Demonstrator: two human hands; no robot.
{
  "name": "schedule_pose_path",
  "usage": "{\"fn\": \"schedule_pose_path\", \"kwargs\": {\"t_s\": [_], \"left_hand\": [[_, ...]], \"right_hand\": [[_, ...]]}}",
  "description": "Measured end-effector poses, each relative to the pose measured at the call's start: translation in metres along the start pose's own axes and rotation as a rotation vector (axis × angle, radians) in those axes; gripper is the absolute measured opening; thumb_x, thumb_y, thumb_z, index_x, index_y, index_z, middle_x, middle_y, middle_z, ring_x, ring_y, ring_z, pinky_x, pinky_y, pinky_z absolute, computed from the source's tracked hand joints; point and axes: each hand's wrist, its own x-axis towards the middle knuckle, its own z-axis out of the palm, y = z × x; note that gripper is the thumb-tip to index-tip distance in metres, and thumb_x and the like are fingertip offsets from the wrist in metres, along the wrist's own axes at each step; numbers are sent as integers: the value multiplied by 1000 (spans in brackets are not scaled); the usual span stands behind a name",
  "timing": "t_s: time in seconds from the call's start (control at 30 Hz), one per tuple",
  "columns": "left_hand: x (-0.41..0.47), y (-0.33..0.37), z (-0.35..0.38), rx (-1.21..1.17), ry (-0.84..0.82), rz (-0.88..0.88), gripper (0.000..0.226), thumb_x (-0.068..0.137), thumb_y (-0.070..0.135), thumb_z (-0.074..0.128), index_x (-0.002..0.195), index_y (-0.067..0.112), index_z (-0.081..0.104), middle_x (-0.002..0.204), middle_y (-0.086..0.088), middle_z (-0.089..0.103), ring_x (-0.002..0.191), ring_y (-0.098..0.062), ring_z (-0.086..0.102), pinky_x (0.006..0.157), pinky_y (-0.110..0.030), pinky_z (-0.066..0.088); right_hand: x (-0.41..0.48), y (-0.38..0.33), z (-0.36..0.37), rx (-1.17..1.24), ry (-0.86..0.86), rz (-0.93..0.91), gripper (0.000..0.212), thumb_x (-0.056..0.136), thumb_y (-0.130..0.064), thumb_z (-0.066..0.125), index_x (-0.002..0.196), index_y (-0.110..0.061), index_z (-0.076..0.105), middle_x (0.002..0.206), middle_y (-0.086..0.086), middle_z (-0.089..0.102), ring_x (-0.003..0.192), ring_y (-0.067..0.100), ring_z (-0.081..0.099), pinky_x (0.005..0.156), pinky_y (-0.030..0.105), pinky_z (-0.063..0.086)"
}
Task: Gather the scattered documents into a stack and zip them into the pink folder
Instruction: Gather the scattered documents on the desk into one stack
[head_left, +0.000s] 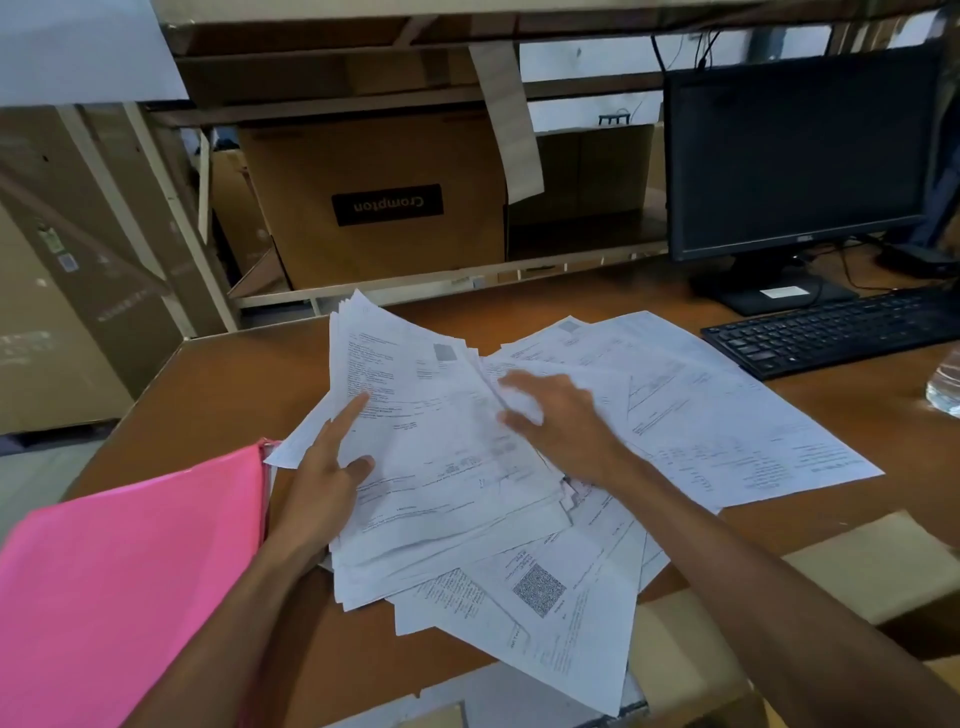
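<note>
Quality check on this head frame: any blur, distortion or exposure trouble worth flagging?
Head view: the right hand is smeared by motion at the fingertips; print on the documents is too soft to read; wide-angle bending curves the shelf and desk edges; the pink folder looks oversaturated.

Two hands show in the middle of the frame: one left hand (327, 478) and one right hand (556, 415). One pink folder (130, 571) lies at the lower left. The documents (727, 415) in the centre are many, overlapping too much for an exact count. At the right are one monitor (795, 156), one keyboard (831, 327) and one clear bottle (945, 389). The upper middle holds one labelled cardboard box (384, 208) and one hanging paper strip (511, 124).
</note>
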Motion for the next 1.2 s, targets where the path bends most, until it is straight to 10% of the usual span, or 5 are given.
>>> {"fn": "schedule_pose_path", "kwargs": {"t_s": [0.23,0.43,0.73,0.97,1.2], "left_hand": [[7,-7,-7,-62,83,-58,66,99,0,55,142,50,50,156,19,39,145,-15,35,118,-44,35],[2,0,-22,-189,186,-66,65,98,-6,50,143,41,53,151,13,46,134,-16,44,108,-39,41],[2,-5,-30,-169,156,-110,66,96,-6,52,141,42,55,146,16,45,144,-18,34,116,-39,30],[4,-2,-29,-196,120,-100,66,95,-6,53,141,41,56,148,16,46,139,-13,37,115,-34,31],[3,0,-25,-175,94,-94,63,97,-7,52,145,34,52,146,15,47,127,-6,42,80,-9,39]], "right_hand": [[-3,72,-43,-502,-226,431,71,99,-69,21,158,-29,26,167,-4,22,154,25,18,121,55,13],[5,53,-36,-589,71,323,53,101,-57,41,124,-15,64,124,6,66,115,24,57,103,43,41],[38,46,-18,-427,-196,214,71,91,-69,53,152,-36,35,160,1,36,143,30,37,116,52,30],[37,67,-39,115,254,327,11,86,-14,80,84,-26,80,121,0,72,118,22,60,98,34,51],[29,73,-66,1341,378,370,28,96,-1,61,115,-18,74,125,9,71,109,22,70,87,36,60]]}}
